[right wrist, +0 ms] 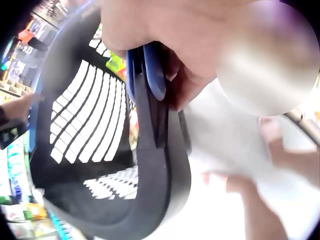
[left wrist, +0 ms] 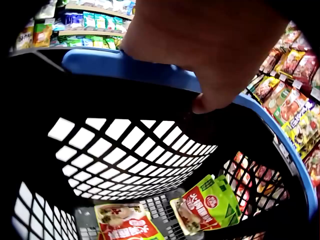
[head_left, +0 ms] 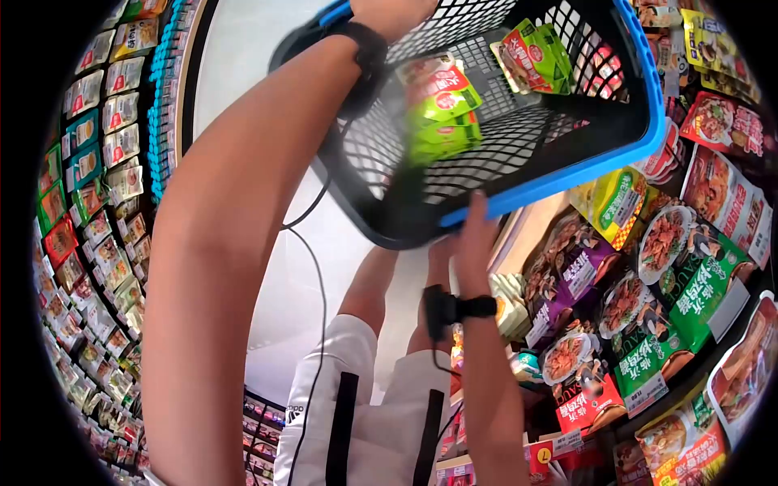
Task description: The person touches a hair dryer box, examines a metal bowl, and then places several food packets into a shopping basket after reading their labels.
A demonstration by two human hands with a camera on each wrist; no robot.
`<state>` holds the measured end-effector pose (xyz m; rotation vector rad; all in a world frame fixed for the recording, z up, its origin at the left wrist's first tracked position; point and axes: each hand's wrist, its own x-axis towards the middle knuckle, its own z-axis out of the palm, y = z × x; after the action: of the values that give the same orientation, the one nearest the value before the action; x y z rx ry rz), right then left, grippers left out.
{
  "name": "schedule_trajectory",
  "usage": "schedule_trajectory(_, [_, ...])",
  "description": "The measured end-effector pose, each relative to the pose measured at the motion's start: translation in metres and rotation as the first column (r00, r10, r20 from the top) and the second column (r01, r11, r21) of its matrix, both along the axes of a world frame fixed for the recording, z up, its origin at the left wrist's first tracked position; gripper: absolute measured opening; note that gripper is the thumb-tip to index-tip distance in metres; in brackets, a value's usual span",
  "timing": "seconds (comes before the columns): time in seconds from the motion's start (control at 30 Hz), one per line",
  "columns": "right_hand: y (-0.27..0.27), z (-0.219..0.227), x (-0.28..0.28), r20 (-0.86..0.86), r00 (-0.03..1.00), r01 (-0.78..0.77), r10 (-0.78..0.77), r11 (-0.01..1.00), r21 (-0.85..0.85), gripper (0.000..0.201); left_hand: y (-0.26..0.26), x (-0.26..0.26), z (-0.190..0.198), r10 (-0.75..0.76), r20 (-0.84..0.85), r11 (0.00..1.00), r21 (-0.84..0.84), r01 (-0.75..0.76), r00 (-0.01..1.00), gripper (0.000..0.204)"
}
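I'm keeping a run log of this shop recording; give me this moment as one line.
left hand: grips basket rim | right hand: grips opposite rim | basket: tilted, holds sauce packets | shelves: beside

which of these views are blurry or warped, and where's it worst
Head view: strong fisheye bends the shelves at the edges, and the green packets in the basket are motion-smeared. Left wrist view: fairly sharp on the basket mesh, though the left hand is a soft, close mass. Right wrist view: softest overall, with the right hand out of focus and a smudged round patch at upper right.
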<state>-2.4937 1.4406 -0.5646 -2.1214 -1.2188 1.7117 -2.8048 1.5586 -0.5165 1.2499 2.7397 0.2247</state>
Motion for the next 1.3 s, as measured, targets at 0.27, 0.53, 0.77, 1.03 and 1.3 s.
schedule_trajectory(0.27, [-0.029,0.097,-0.082,-0.239,0.783,-0.608,0.574,0.788,-0.097,0.042,-0.105,-0.062,0.037,-0.166,0.418,0.981,0.166,0.104,0.893,0.052])
schedule_trajectory(0.53, [0.088,0.063,-0.036,0.578,0.085,-0.969,0.812,-0.067,0.237,0.050,-0.304,-0.049,-0.037,0.164,-0.086,0.985,0.077,-0.157,0.983,0.024])
schedule_trajectory(0.77, [0.064,0.065,-0.005,0.567,0.025,-0.980,0.823,-0.093,0.178,0.049,-0.316,-0.026,-0.021,0.172,0.017,0.983,-0.064,-0.170,0.985,0.019])
schedule_trajectory(1.03, [0.026,0.076,0.071,0.484,-0.132,-0.983,0.865,-0.052,-0.175,0.052,-0.331,0.063,-0.006,0.161,0.171,0.986,0.020,-0.167,0.972,0.013])
schedule_trajectory(1.3, [0.078,0.048,0.004,-0.152,0.034,-0.943,0.988,-0.019,-0.332,0.057,-0.332,0.133,-0.010,0.297,0.199,0.952,0.011,-0.305,0.934,0.016])
